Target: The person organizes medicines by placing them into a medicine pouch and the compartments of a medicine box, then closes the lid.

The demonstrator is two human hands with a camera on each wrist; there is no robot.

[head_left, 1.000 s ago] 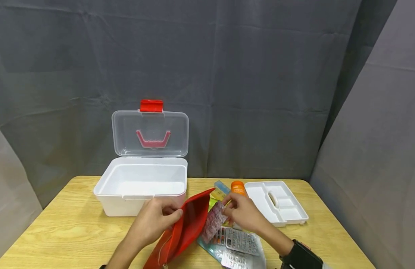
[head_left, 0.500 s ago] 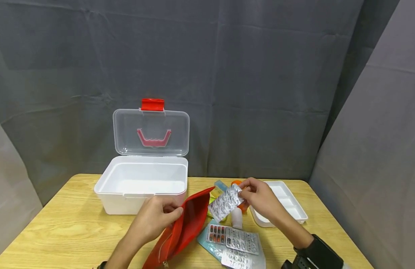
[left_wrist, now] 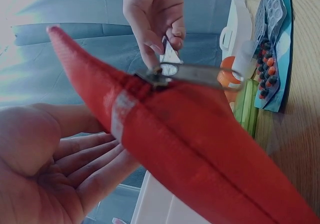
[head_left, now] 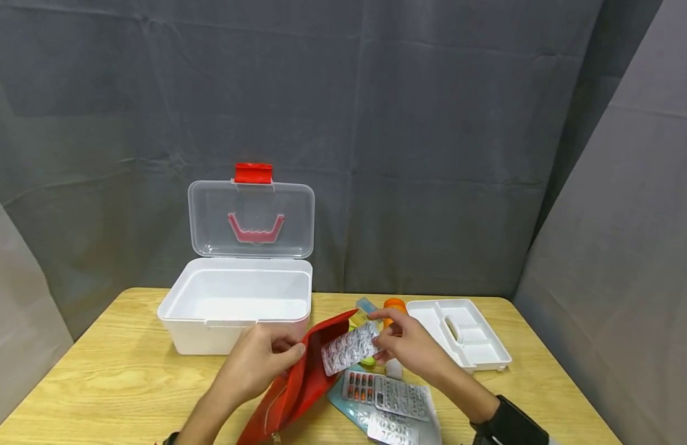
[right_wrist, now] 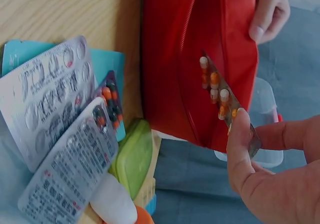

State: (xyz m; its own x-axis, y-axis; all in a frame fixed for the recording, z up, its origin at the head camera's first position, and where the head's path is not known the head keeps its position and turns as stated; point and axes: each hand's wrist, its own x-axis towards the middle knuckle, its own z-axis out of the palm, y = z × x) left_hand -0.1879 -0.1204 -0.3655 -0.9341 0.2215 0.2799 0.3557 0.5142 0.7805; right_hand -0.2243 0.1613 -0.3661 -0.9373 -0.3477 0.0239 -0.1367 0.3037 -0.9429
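My left hand (head_left: 265, 358) pinches the edge of a red zippered pouch (head_left: 288, 402), its mouth spread toward the right. Between right thumb and fingers, my right hand (head_left: 410, 346) pinches a blister pack of orange and white capsules (right_wrist: 216, 91). Its silver foil side faces the head camera, and its far end is at the pouch's mouth. On the table, right of the pouch, lie several other blister packs (head_left: 401, 398), one with dark and orange capsules (head_left: 359, 387), over a teal packet (head_left: 346, 409). The pouch hides part of the left fingers in the head view.
Behind the left hand stands a white box (head_left: 232, 337) with its clear lid (head_left: 251, 198) raised. A white divided tray (head_left: 482, 346) lies at right. Near it are an orange bottle (head_left: 395, 304), a white bottle (right_wrist: 114, 199) and a green case (right_wrist: 132, 159).
My right hand lifted the blister pack up and to the right, turning it foil side out, then brought it left to the pouch's mouth. The left hand and pouch stayed nearly still.
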